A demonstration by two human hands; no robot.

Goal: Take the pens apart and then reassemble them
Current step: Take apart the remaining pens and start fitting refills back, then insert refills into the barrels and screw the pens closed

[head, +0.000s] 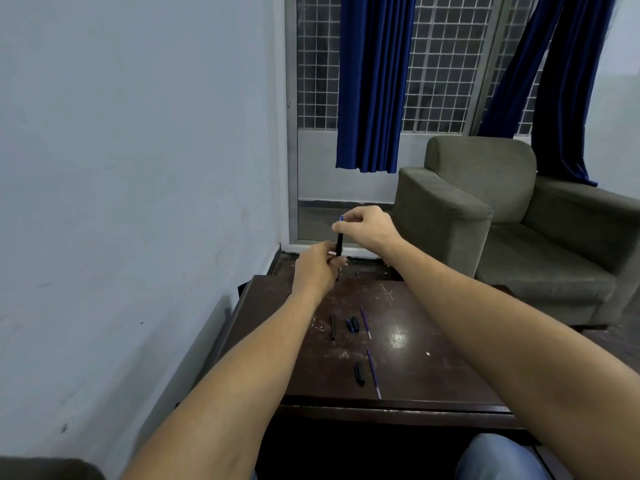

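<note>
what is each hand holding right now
Left hand: grips the lower end of the black pen, which stands roughly upright.
Right hand: pinches the top end of the same pen, near its blue tip.

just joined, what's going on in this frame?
A person holds a black pen roughly upright above the far end of the dark table. The left hand grips its lower end and the right hand pinches the blue-tipped top. I cannot tell whether it is coming apart or going together. Loose parts lie on the table: one blue refill, a second refill, a black barrel, short dark caps and another black piece.
</note>
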